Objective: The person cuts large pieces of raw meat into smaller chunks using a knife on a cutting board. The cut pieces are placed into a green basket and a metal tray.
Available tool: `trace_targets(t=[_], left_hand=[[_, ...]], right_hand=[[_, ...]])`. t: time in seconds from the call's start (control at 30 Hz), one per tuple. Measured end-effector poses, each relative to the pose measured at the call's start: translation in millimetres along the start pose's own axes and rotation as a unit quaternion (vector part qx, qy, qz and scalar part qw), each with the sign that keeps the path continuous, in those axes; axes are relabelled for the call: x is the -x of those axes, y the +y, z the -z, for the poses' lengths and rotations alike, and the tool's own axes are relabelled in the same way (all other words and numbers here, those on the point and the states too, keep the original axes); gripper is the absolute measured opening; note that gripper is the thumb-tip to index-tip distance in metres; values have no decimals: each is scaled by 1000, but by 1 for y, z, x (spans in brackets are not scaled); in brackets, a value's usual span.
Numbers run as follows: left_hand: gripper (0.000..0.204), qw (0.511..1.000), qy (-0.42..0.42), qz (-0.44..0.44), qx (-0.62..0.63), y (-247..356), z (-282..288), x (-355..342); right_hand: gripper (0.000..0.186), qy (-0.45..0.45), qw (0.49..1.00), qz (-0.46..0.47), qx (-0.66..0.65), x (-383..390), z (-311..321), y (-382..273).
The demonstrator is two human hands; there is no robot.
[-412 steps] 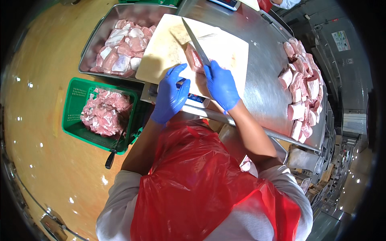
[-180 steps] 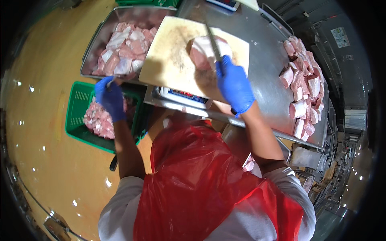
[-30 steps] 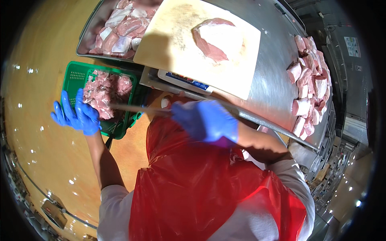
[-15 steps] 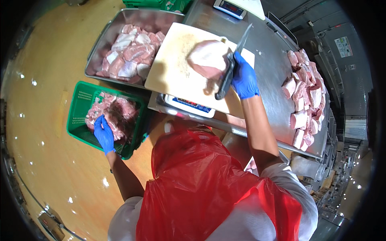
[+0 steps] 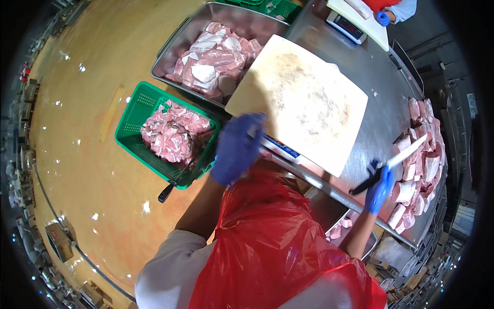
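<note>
My right hand, in a blue glove, is closed round the black handle of a knife. Its blade points up and right, in front of a pile of pink meat pieces. My left hand, also gloved in blue, is smeared by motion at the near left corner of the white cutting board; its fingers cannot be made out. No meat lies on the board, only dark smudges. Left of that hand, meat trimmings fill part of a green basket.
A steel tub of meat cuts stands beyond the basket. A scale shows under the board on the steel table. A black-handled tool sticks out from the basket. At the far right, another person's gloved hand rests by a second board.
The meat piece is gone from the board. My left hand has left the basket, moving right. My right hand has carried the knife right and nearer, toward the meat pile.
</note>
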State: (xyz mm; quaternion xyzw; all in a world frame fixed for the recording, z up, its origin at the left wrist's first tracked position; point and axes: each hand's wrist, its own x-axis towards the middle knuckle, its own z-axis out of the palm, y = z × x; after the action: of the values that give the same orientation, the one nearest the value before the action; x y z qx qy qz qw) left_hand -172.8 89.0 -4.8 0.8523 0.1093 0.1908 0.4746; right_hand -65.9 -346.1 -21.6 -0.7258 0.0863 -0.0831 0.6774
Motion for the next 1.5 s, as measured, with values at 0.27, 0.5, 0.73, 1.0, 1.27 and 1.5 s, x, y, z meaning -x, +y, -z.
trace_targets(t=[0.27, 0.5, 0.73, 1.0, 1.27, 1.5], left_hand=[[30, 837, -430, -338, 31, 187, -198, 6], [41, 788, -465, -389, 111, 268, -503, 25], [104, 791, -313, -515, -99, 299, -852, 118], [131, 831, -441, -188, -283, 391, -926, 147], [51, 695, -713, 63, 75, 284, -830, 95], [39, 680, -575, 329, 315, 203, -562, 109]], right_hand=[[23, 218, 972, -83, 13, 71, 199, 76], [28, 317, 937, -144, -19, 106, 276, 130], [26, 403, 894, -170, -96, 131, 407, 177], [25, 508, 838, -167, -106, 154, 477, 198], [26, 440, 873, -178, -109, 140, 478, 197], [25, 344, 920, -169, -76, 141, 478, 200]])
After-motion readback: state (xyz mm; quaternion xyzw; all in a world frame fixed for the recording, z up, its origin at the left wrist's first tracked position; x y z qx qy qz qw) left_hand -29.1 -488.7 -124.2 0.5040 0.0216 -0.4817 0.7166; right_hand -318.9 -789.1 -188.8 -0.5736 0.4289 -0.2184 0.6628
